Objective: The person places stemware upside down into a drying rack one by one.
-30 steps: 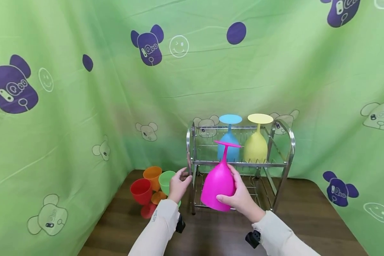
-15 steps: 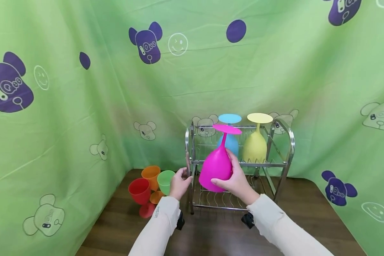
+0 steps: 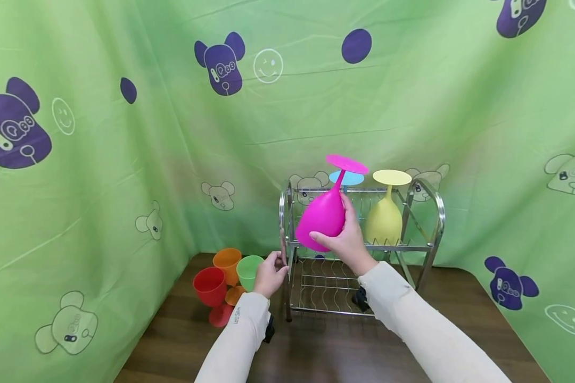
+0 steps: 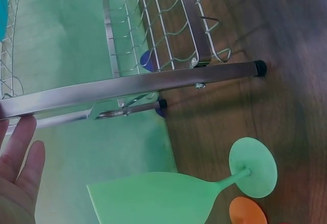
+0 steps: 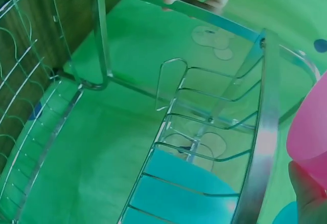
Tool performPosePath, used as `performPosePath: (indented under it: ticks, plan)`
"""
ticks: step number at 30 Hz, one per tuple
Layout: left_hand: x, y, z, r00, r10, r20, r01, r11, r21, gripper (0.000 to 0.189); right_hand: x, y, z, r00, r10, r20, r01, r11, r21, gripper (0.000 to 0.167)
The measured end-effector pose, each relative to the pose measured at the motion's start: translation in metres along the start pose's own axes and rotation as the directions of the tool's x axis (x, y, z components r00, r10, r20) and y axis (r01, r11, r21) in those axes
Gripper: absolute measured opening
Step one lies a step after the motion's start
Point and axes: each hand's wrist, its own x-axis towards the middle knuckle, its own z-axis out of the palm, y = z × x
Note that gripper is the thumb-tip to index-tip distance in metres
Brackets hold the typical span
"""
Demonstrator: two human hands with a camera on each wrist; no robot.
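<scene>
My right hand holds a magenta plastic goblet by its bowl. The goblet is upside down and tilted, foot up and rim toward the lower left, in front of the rack's upper tier. In the right wrist view part of the goblet's pink bowl and my thumb show at the right edge. My left hand holds the left front post of a metal dish rack, thumb and fingers at the post. On the upper tier stand an upside-down yellow goblet and a blue goblet, the latter mostly hidden.
Left of the rack, upright on the brown wooden table, stand a red goblet, an orange goblet and a green goblet. A green patterned cloth hangs behind and at both sides.
My right hand has raised the magenta goblet from in front of the lower tier to the upper tier, tilting it further. My left hand has stayed at the rack post.
</scene>
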Motion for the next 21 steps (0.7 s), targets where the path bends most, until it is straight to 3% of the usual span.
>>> performPosePath:
  ticks: [8,21]
  plan:
    - [0.001,0.002,0.001,1.000,-0.024,0.007,0.024,0.999,0.025,0.020,0.017,0.004,0.008,1.000,0.001,-0.014,-0.002,0.997,-0.080,0.101]
    - [-0.003,-0.004,0.004,0.999,0.034,0.001,-0.034,0.998,0.057,0.024,0.039,0.020,0.012,0.996,0.070,-0.057,-0.078,0.985,-0.152,0.104]
